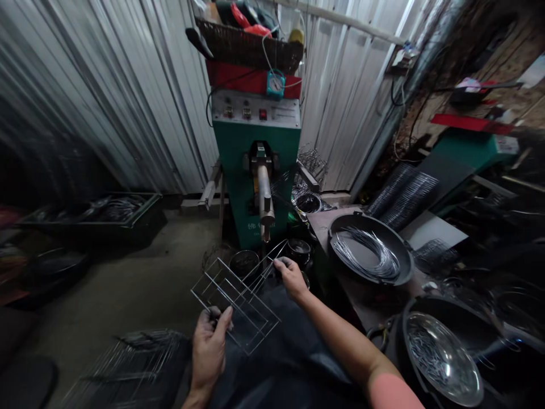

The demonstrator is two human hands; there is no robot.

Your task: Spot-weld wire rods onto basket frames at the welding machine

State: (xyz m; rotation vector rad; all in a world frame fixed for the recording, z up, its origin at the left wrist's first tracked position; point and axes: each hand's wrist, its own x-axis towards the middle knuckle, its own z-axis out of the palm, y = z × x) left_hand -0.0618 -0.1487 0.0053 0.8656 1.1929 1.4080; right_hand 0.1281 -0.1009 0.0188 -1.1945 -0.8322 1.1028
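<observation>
Head view: both hands' fingers grip wire rack; green machine ahead.

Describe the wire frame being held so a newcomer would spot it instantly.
Start at the green machine against the corrugated wall. Just below its protruding metal arm, the left hand and right hand hold a wire frame between them. Unlike the coiled wire in the dark pan to the right, it is a flat open grid of straight rods.
</observation>
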